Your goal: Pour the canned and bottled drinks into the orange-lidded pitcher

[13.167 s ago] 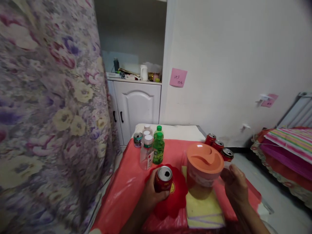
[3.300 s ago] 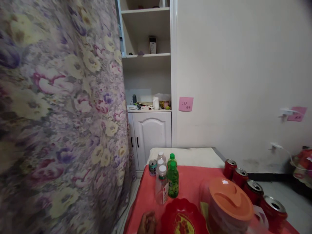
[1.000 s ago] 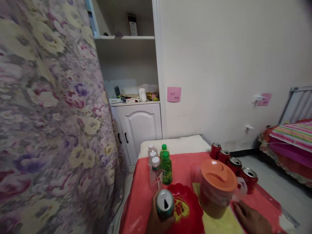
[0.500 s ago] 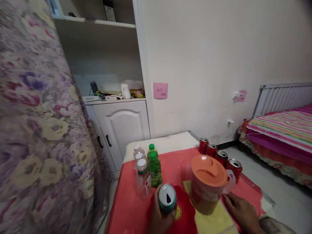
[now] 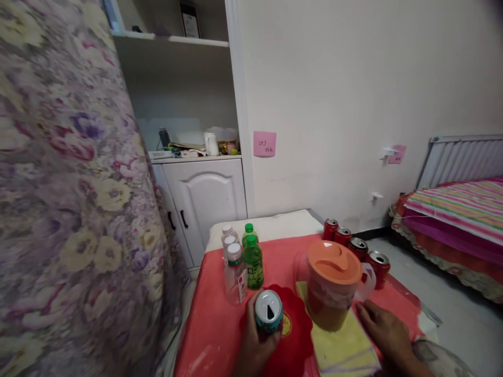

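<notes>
My left hand (image 5: 257,340) is wrapped round a teal drink can (image 5: 269,311), opened at the top and held upright over the left part of a red scalloped tray (image 5: 302,335). My right hand (image 5: 387,327) lies on the table by the right edge of a folded yellow cloth (image 5: 341,348), its fingers loosely stretched and nothing seen in them. Just beyond those fingers stands a clear pitcher (image 5: 328,311) with an orange lid, partly filled with brownish liquid, its handle to the right. The pitcher rests on the cloth.
Clear bottles with white caps (image 5: 234,280) and green bottles (image 5: 252,264) stand left of the pitcher. Several red cans (image 5: 379,267) line the table's right edge. A red cover (image 5: 212,324) lies over the table. Floral curtain (image 5: 78,209) hangs left; a bed (image 5: 463,209) is right.
The view has shifted slightly, so most things sit a little higher in the picture. My left hand still holds the can over the tray; my right hand stays beside the pitcher.
</notes>
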A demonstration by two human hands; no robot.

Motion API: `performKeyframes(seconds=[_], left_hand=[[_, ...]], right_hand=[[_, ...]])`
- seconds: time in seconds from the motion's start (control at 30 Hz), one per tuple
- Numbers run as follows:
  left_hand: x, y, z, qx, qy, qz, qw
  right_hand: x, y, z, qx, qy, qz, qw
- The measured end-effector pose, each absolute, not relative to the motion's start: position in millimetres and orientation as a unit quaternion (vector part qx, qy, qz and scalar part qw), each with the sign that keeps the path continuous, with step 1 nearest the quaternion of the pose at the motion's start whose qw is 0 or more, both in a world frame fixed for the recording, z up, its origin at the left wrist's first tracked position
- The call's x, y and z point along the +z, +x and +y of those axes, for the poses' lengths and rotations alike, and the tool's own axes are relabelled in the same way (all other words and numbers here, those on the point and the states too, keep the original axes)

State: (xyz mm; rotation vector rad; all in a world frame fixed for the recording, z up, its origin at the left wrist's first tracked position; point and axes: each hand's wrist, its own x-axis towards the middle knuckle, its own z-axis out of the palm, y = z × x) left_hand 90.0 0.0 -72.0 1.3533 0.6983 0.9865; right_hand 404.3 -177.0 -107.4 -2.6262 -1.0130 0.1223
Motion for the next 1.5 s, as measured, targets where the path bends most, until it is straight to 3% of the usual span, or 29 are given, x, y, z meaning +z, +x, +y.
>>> performKeyframes(seconds=[0.2,0.6,1.13,1.5], left_hand=[[-64,90,-1,0.408,0.583,0.302,0.635],[-62,82,8,0.429,0.637,0.323,0.553],[-48,82,-6,0.418,0.577,0.303,0.633],[-47,71,-9,0.427,0.609,0.303,0.595]], right_hand=[[-106,403,-177,0.040,-0.918,-0.356,0.168],[-102,401,-178,0.044,-0.921,-0.347,0.169],[-105,403,-180,0.031,-0.916,-0.354,0.188],[-107,405,-181,0.057,-0.920,-0.343,0.180]])
